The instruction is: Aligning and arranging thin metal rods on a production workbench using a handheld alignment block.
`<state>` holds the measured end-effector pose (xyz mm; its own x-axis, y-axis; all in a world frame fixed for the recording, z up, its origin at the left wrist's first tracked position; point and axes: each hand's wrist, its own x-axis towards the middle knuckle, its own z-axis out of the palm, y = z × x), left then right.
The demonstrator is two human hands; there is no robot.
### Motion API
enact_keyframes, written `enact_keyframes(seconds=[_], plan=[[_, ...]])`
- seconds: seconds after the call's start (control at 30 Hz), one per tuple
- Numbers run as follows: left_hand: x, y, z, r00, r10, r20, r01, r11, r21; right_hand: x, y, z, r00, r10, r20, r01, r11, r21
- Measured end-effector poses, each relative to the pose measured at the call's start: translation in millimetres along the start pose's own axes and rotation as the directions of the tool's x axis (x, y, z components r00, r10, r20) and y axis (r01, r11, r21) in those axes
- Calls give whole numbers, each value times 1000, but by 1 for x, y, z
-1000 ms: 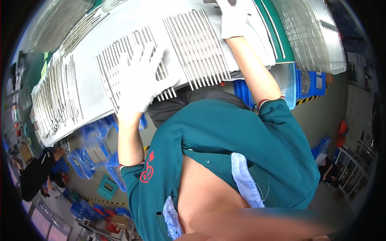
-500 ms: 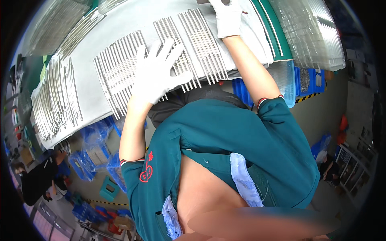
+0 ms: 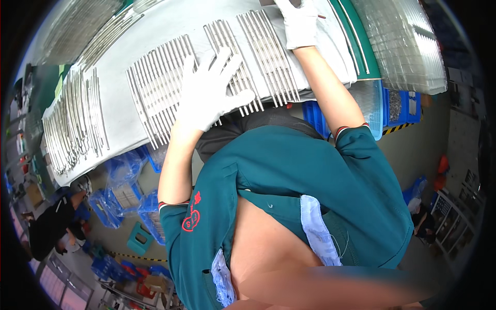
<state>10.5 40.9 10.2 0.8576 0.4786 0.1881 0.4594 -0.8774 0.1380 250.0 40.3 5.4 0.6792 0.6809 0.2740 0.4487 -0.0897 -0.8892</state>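
My left hand (image 3: 208,95), in a white glove, has its fingers spread and lies over a row of slender silver metal rods (image 3: 155,88). It covers part of that row and the near part of a smaller group of rods (image 3: 221,36). At the top edge my gloved right hand (image 3: 301,23) has its fingers curled and partly cut off by the picture. A thin brown tip (image 3: 321,16) sticks out beside it, and a dark brown piece (image 3: 267,2) lies at its fingertips. What it grips is hidden. Between the hands lies another group of rods (image 3: 267,57).
A pale cloth (image 3: 114,108) covers the table. More rods (image 3: 75,121) lie at the left, others (image 3: 111,41) farther back. Clear plastic trays (image 3: 408,46) are stacked at the right. Blue bins (image 3: 395,106) stand below the table. A person (image 3: 49,227) is at the lower left.
The whole view has shifted slightly, so the table and hands appear a little farther right. Both hands keep nearly the same places and poses.
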Motion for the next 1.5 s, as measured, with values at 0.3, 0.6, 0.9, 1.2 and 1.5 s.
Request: enact_keyframes(seconds=[0.3, 0.6, 0.9, 1.2, 1.5], plan=[[16, 9, -7, 997, 70, -13, -70, 997, 16, 1, 18, 0, 977, -213, 10, 205, 922, -328], [35, 29, 2, 994, 107, -6, -107, 994, 10, -2, -26, -19, 993, -112, 47, 121, 955, -270], [40, 37, 27, 984, 168, 52, -166, 985, -41, -2, 20, 9, 989, -142, 30, 145, 956, -254], [-21, 13, -12, 992, -26, 125, 26, 1000, 7, -1, 13, 6, 991, 61, 120, -71, 994, 77], [-24, 30, -4, 996, 31, 84, -23, 995, -93, -3, -14, -4, 996, 48, 75, -29, 973, -229]])
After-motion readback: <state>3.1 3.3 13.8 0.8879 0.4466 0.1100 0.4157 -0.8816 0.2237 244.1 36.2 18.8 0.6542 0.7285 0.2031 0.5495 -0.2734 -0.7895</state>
